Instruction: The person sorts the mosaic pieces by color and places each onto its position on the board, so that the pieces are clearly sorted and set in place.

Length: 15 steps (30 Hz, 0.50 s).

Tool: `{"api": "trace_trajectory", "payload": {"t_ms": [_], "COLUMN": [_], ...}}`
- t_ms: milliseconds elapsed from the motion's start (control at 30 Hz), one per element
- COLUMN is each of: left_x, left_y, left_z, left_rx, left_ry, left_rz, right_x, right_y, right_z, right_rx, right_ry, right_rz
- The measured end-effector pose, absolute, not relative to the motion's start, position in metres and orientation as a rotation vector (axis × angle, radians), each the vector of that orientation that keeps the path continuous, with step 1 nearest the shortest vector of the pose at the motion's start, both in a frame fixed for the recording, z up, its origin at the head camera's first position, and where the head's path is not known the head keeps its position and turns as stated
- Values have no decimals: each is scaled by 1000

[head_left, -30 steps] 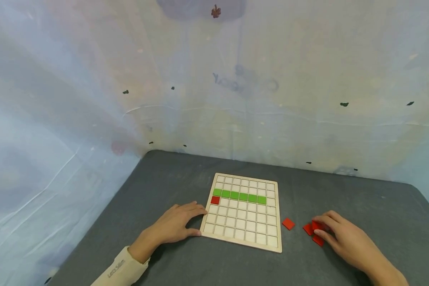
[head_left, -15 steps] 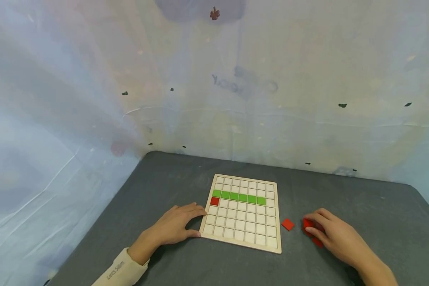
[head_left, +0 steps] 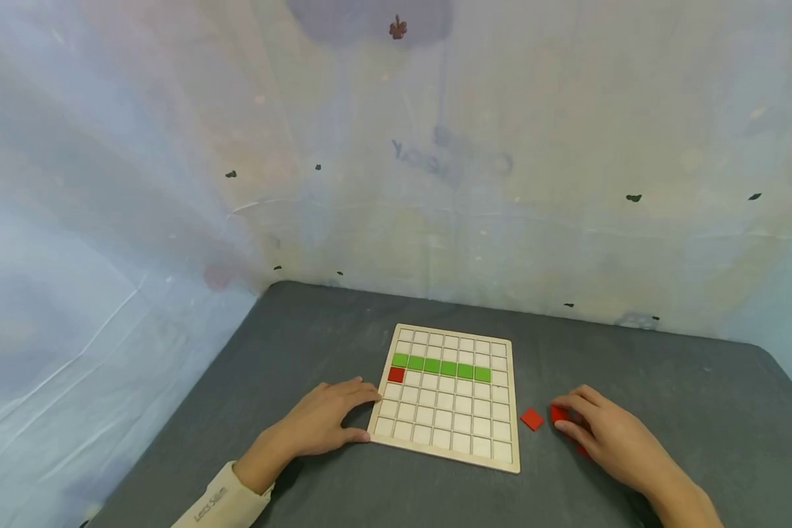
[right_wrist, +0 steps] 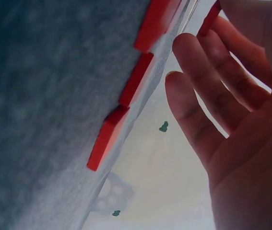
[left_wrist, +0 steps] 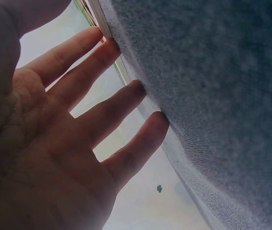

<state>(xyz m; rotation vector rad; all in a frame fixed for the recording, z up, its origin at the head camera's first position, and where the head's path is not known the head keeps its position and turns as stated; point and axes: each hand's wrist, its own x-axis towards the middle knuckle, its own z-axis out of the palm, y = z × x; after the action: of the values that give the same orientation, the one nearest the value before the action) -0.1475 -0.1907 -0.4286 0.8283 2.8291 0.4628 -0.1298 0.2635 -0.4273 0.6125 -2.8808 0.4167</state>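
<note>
Over the right part of the bench (head_left: 713,440), I have the right hand (head_left: 603,433) with its grip pinching one red tile (head_left: 559,413) between thumb and fingers; the right wrist view shows three other red tiles (right_wrist: 136,79) flat on the cloth-like top. One loose tile (head_left: 532,419) sits between that hand and the board (head_left: 444,419), just beside the board's right edge. The left hand (head_left: 323,416) has a relaxed, spread grip holding nothing: its fingertips touch the board's left edge and its thumb the near left corner. On the grid, six green tiles (head_left: 448,368) lie in the third row from the far side, with a red one (head_left: 396,375) below the leftmost. Beyond the board I get a strip of bench up to the far edge, and more to the right of the right hand, out to a rounded corner. The bench is dark grey and runs out of the head view at the bottom. Behind it hangs a pale, blotchy sheet (head_left: 541,147) with small dark leaf shapes; a creased bluish sheet (head_left: 72,308) closes off the left side.
</note>
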Motion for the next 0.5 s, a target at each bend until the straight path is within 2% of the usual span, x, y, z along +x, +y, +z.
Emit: {"api": "trace_trajectory", "payload": {"t_ms": [500], "left_x": [-148], "left_y": [-190], "left_z": [-428], "left_rx": [831], "left_ry": [2828], "left_rz": [462], "right_x": [-133], "right_y": [249], "right_z": [-425], "right_rx": [603], "right_ry": [-2917], "right_rz": [415]}}
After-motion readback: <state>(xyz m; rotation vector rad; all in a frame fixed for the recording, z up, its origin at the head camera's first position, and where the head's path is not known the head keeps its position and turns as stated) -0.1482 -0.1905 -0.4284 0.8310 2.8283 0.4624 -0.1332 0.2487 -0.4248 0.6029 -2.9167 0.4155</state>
